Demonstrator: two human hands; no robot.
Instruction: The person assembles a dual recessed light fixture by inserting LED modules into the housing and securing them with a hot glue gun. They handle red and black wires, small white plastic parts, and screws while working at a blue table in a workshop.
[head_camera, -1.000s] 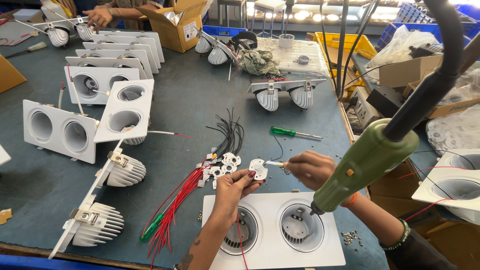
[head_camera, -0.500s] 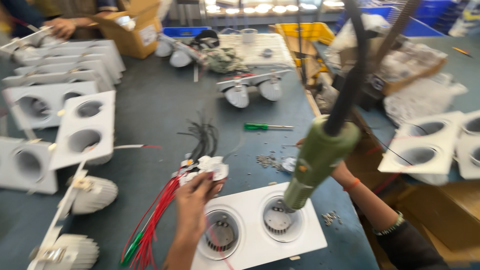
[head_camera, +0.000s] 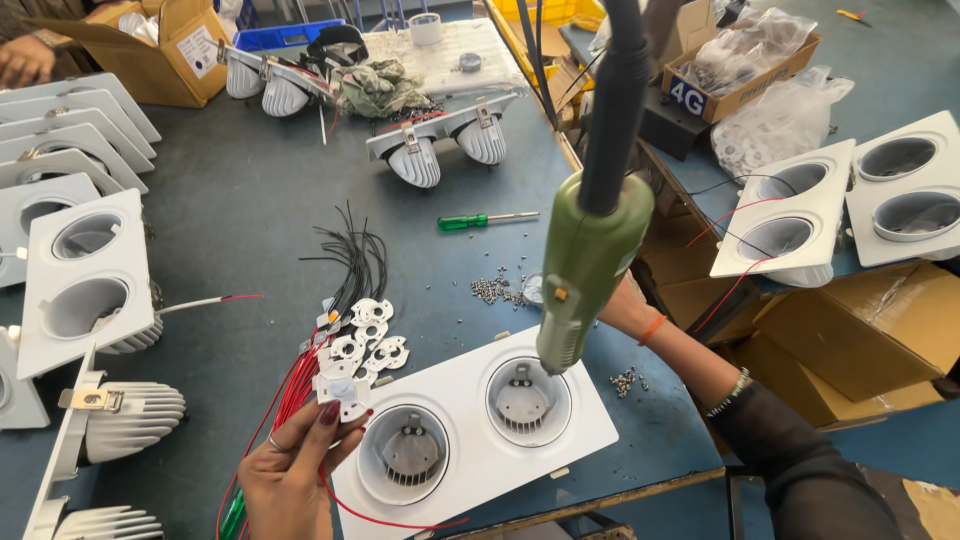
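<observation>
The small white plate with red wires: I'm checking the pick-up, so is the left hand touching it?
Touching. The head view shows the left hand pinching the small white plate between its fingertips, above the white twin-hole housing.

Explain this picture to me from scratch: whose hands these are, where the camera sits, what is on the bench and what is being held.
The single view comes from a camera worn on a person's head, looking down at their own bare hands over a dark blue-grey workbench. The left hand holds a small white plate with red wires in its fingertips. The right hand is mostly hidden behind a green hanging power screwdriver, so its grip cannot be judged. Below lies a white double lamp housing with two round openings. Nearby are more small white plates, a bundle of black wires, loose screws and a green-handled screwdriver. More white housings sit at the left.
</observation>
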